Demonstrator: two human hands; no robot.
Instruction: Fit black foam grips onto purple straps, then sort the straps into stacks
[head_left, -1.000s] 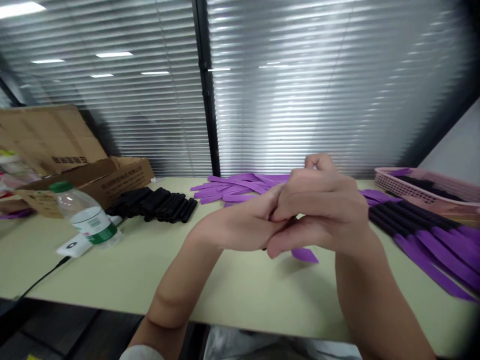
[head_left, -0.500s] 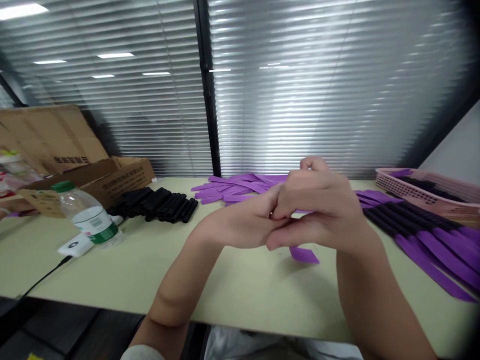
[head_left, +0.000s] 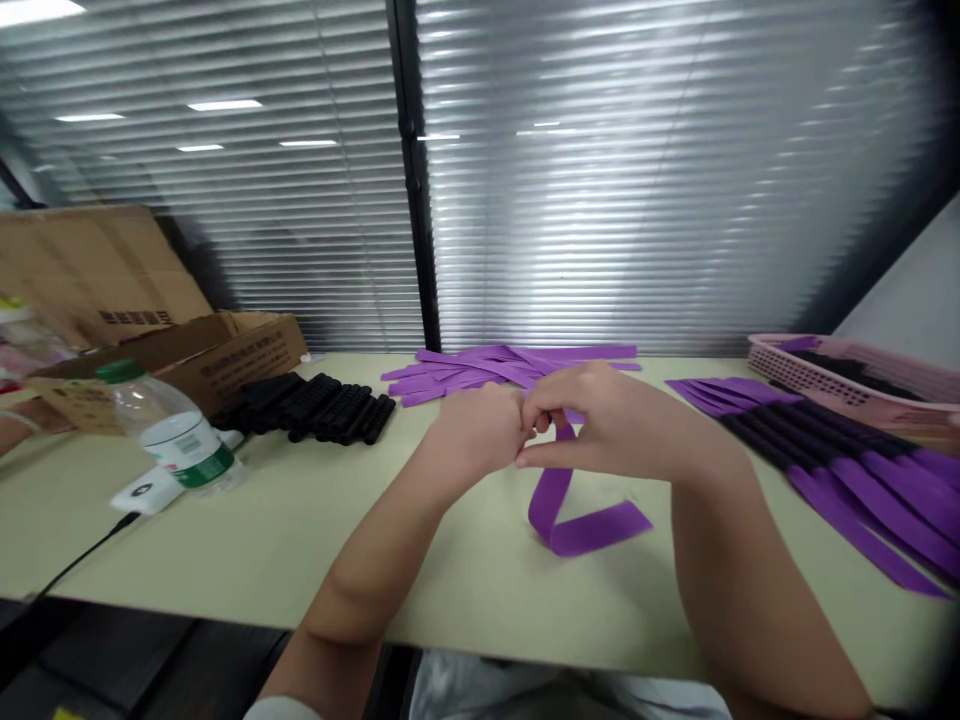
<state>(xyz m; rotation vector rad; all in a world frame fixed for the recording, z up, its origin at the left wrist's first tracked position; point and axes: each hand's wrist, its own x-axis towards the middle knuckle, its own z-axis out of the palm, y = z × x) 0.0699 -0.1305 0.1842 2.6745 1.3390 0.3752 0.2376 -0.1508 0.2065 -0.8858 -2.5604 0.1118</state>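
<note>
My left hand (head_left: 480, 428) is closed in a fist, its knuckles against the fingertips of my right hand; what it holds is hidden. My right hand (head_left: 611, 425) pinches a purple strip (head_left: 553, 510) between thumb and fingers. Below the fingers the strip hangs in a curl, its free end pointing right just over the table. A small dark bit shows between the fingers, too little to name. Beyond my hands lies a loose pile of purple strips (head_left: 465, 370).
On the left are black ribbed foam sleeves (head_left: 330, 405), a bottle (head_left: 180, 430), a white device (head_left: 146, 492) with a cable, and an open cardboard box (head_left: 247, 350). Sleeved purple strips (head_left: 847, 470) and a pink basket (head_left: 847, 395) are at right. Another person's hand (head_left: 34, 420) shows far left.
Both hands have moved left and lower, and the right hand has turned with its fingers leftward. More of the purple strip now hangs visible below them.
</note>
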